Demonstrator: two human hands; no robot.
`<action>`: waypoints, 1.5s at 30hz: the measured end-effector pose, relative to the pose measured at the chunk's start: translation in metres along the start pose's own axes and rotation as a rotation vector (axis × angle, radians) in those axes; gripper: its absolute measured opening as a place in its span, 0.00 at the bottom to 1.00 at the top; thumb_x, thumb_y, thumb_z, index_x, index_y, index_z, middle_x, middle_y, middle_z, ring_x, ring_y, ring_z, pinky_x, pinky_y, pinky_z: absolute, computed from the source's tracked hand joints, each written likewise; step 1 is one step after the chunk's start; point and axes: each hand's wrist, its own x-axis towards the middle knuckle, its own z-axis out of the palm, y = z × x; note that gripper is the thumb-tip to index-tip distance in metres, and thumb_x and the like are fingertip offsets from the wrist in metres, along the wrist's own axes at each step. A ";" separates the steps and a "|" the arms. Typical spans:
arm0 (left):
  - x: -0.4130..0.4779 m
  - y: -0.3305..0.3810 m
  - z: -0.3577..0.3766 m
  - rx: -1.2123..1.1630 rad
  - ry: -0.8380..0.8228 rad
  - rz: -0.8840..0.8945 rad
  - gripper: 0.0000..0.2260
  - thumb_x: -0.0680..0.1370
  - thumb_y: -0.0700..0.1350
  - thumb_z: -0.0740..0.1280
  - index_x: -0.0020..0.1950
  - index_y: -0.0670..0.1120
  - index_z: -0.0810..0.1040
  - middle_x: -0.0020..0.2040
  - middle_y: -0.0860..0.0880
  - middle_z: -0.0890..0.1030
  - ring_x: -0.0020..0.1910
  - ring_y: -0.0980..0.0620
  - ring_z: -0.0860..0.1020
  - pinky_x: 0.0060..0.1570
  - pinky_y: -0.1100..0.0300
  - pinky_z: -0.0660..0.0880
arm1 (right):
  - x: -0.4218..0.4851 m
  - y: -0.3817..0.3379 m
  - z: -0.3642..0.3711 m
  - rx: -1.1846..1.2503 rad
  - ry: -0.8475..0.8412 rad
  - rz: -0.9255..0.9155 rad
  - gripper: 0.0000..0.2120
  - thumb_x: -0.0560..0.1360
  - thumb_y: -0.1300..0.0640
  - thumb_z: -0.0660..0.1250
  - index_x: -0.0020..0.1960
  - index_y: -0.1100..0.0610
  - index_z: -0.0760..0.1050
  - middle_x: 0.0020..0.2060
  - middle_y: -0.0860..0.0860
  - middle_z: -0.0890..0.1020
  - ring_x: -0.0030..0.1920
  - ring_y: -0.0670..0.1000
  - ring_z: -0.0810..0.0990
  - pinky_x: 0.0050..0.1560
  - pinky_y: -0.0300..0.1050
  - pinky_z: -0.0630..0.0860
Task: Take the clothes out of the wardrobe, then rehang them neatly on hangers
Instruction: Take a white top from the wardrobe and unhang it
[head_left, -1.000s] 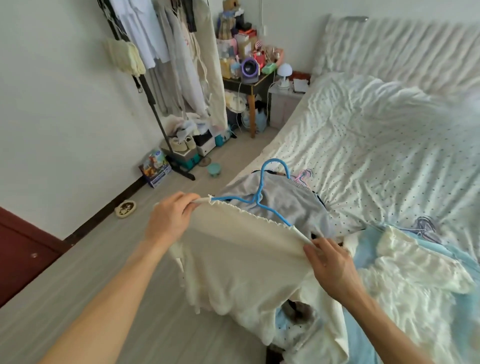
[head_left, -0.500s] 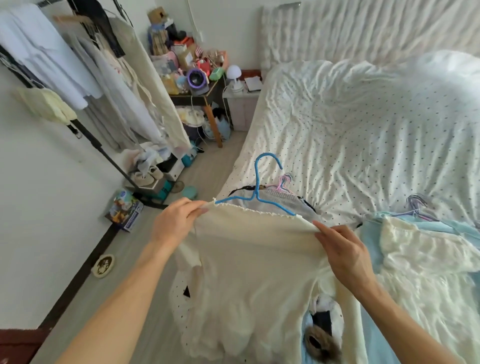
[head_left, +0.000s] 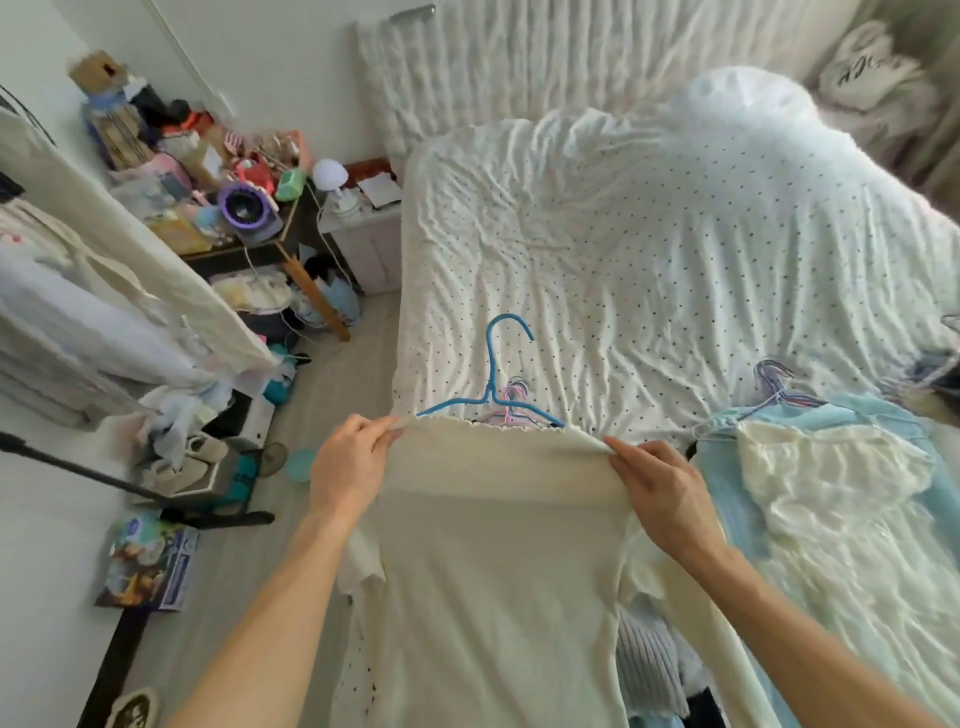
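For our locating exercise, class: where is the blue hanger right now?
Head view, centre: the blue hanger sits in the neckline of the cream top between the left hand and right hand, hook up over the dotted bedsheet.

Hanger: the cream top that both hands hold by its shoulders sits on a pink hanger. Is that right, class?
No. The head view shows that the hanger in the top is blue, not pink. The left hand and right hand do hold the top by its shoulders.
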 end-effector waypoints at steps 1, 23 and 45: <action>0.017 -0.006 0.008 -0.003 -0.007 -0.001 0.12 0.82 0.51 0.65 0.64 0.54 0.81 0.48 0.49 0.78 0.49 0.44 0.78 0.46 0.50 0.75 | 0.014 0.000 0.008 -0.010 -0.003 0.015 0.14 0.79 0.50 0.67 0.63 0.41 0.79 0.45 0.45 0.77 0.45 0.48 0.77 0.48 0.44 0.74; 0.109 -0.159 0.395 0.096 0.041 0.020 0.15 0.80 0.42 0.66 0.67 0.47 0.78 0.62 0.42 0.79 0.60 0.39 0.76 0.62 0.44 0.69 | 0.138 0.203 0.286 -0.470 -0.118 0.320 0.14 0.82 0.46 0.61 0.64 0.43 0.79 0.57 0.50 0.81 0.58 0.58 0.73 0.60 0.53 0.69; -0.033 -0.104 0.329 0.219 -0.530 0.018 0.31 0.80 0.67 0.43 0.81 0.59 0.44 0.82 0.50 0.45 0.81 0.47 0.44 0.76 0.39 0.42 | -0.121 0.120 0.262 -0.555 -0.592 0.262 0.32 0.78 0.31 0.48 0.80 0.39 0.49 0.81 0.49 0.46 0.80 0.52 0.39 0.77 0.61 0.42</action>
